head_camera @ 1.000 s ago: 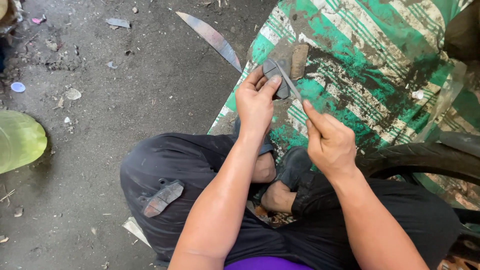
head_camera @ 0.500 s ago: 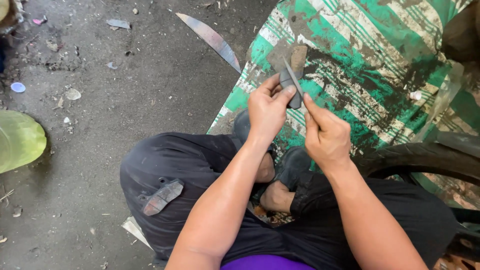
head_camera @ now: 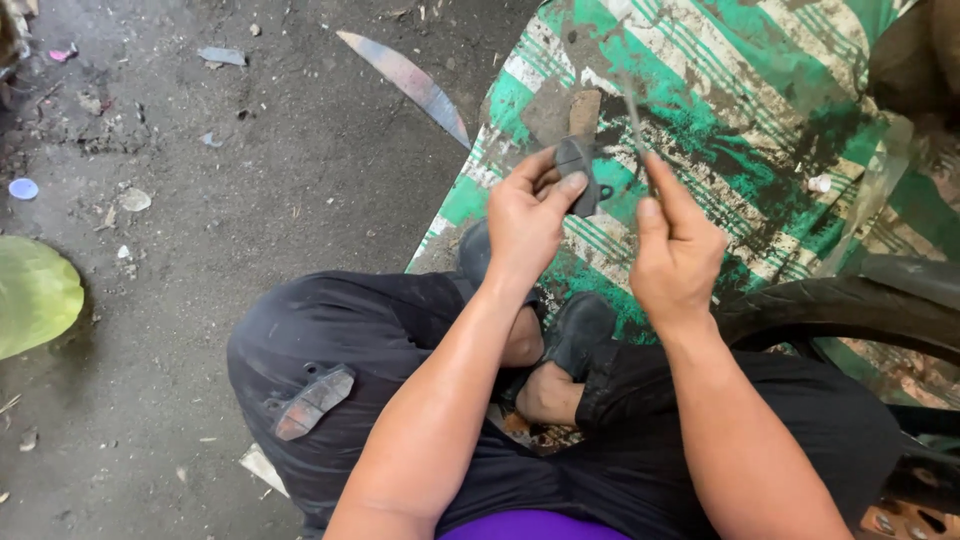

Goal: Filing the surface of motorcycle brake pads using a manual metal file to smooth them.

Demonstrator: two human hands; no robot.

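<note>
Two hands work above the green mat [head_camera: 760, 90]: the left hand [head_camera: 525, 215] pinches a small dark pad [head_camera: 578, 172] steady while the right hand [head_camera: 678, 255] grips a thin blade [head_camera: 630, 105] beside it.

Mat [head_camera: 760, 120]: upper right of frame. Blade [head_camera: 405, 82]: on the ground, upper centre, just left of the mat. Tyre [head_camera: 850, 305]: right edge, on the mat. Flat pad [head_camera: 312, 402]: lower left of centre, on the person's thigh. Leaf [head_camera: 35, 295]: left edge, on the ground.
</note>
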